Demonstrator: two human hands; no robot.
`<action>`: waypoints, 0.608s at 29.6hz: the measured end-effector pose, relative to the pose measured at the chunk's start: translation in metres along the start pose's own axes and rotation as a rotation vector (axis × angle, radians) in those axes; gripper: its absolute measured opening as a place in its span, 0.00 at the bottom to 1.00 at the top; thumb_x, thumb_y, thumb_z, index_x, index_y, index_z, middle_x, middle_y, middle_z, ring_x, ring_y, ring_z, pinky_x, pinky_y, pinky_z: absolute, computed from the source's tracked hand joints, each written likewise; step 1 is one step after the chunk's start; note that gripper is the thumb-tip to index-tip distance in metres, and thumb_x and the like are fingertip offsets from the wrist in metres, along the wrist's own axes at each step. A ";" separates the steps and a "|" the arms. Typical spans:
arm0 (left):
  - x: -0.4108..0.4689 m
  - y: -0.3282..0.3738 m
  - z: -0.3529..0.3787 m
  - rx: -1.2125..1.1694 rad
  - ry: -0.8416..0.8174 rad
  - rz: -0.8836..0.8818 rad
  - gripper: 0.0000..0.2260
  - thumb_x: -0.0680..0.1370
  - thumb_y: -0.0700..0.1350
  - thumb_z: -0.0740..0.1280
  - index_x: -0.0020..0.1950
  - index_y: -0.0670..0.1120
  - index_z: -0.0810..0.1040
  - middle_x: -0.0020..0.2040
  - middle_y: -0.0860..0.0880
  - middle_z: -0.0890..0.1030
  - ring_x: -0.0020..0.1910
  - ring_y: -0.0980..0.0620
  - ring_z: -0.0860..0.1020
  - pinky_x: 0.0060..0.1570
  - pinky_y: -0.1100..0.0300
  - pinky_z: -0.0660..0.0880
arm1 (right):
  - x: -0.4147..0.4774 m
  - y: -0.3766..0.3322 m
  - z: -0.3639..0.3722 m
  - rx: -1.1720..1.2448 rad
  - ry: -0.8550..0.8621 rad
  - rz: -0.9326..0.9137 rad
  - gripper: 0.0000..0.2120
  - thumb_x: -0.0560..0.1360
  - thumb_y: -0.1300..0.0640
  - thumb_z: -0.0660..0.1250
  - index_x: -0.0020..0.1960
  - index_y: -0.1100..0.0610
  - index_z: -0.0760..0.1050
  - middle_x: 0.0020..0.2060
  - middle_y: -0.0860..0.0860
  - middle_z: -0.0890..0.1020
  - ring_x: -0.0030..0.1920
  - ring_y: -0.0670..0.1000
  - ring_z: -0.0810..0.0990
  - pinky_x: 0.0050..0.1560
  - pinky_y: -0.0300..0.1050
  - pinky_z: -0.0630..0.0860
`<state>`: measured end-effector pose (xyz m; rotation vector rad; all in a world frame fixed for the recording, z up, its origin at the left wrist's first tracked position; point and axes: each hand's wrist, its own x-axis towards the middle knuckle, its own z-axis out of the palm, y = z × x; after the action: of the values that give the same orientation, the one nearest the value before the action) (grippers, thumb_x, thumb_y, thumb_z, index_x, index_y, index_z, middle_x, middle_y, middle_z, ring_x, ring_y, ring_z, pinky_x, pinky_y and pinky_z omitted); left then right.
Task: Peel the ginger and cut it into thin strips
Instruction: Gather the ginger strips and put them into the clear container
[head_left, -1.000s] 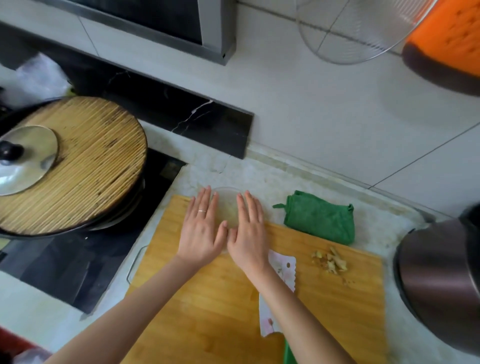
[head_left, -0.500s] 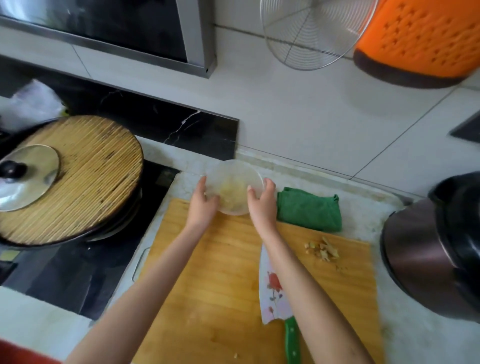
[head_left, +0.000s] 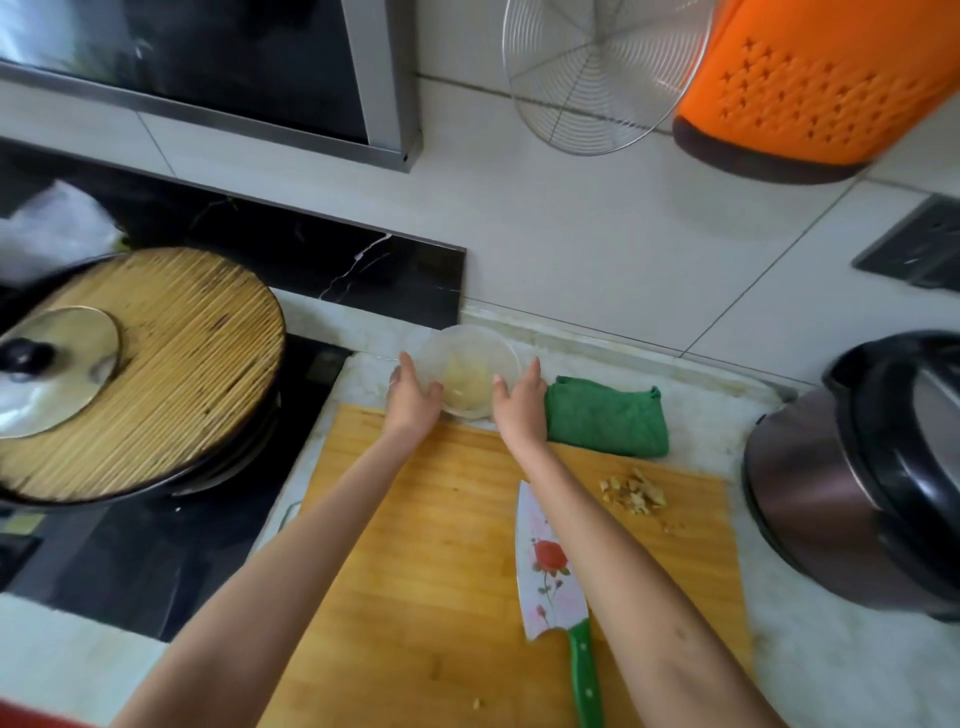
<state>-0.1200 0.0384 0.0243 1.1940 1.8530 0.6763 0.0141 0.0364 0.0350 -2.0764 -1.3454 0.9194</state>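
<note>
The cutting looks finished. The pale yellow ginger strips (head_left: 465, 382) sit heaped in the clear round plastic bowl (head_left: 500, 349), and the flower-printed knife with the green handle (head_left: 550, 566) lies flat on the bamboo cutting board (head_left: 426, 545), in neither hand. I judge that you are now setting the bowl down or putting it aside.

The bowl stands on the white marbled tabletop (head_left: 810, 665), just past the board's far edge and near the back wall. Your left hand (head_left: 413, 402) is against its left wall and your right hand (head_left: 519, 408) is at its right side, so the ginger lies between them. The fingers (head_left: 406, 364) of both hands are fairly straight and spread, with thumbs angled in towards the rim. They flank the bowl rather than curling round it. Whether the right fingers touch the wall is hard to tell.

Next, draw both hands straight back without nudging the light bowl. Then clear the brown peel scraps (head_left: 634, 493) near the board's far right corner, beside the folded green cloth (head_left: 605, 415).
</note>
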 end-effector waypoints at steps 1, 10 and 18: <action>-0.007 -0.001 -0.002 -0.026 0.043 0.030 0.29 0.82 0.45 0.60 0.78 0.40 0.51 0.77 0.40 0.58 0.75 0.43 0.58 0.72 0.51 0.58 | -0.007 0.001 -0.003 0.051 0.041 -0.021 0.29 0.81 0.54 0.58 0.77 0.60 0.50 0.72 0.59 0.61 0.63 0.60 0.73 0.57 0.46 0.69; -0.116 -0.030 0.001 0.188 -0.058 0.451 0.14 0.77 0.36 0.64 0.62 0.40 0.76 0.63 0.42 0.73 0.62 0.44 0.73 0.56 0.58 0.68 | -0.125 0.088 -0.054 -0.240 0.027 -0.107 0.23 0.75 0.51 0.68 0.65 0.59 0.67 0.60 0.53 0.69 0.56 0.52 0.74 0.43 0.40 0.68; -0.201 -0.078 0.057 0.856 -0.363 0.245 0.38 0.77 0.65 0.58 0.79 0.46 0.49 0.79 0.44 0.44 0.78 0.40 0.44 0.71 0.36 0.48 | -0.210 0.211 -0.067 -0.558 -0.141 -0.035 0.52 0.68 0.24 0.47 0.77 0.59 0.41 0.77 0.56 0.46 0.77 0.57 0.44 0.74 0.53 0.43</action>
<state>-0.0636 -0.1767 0.0025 1.9481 1.7184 -0.2693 0.1284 -0.2422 -0.0151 -2.4092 -1.8741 0.7431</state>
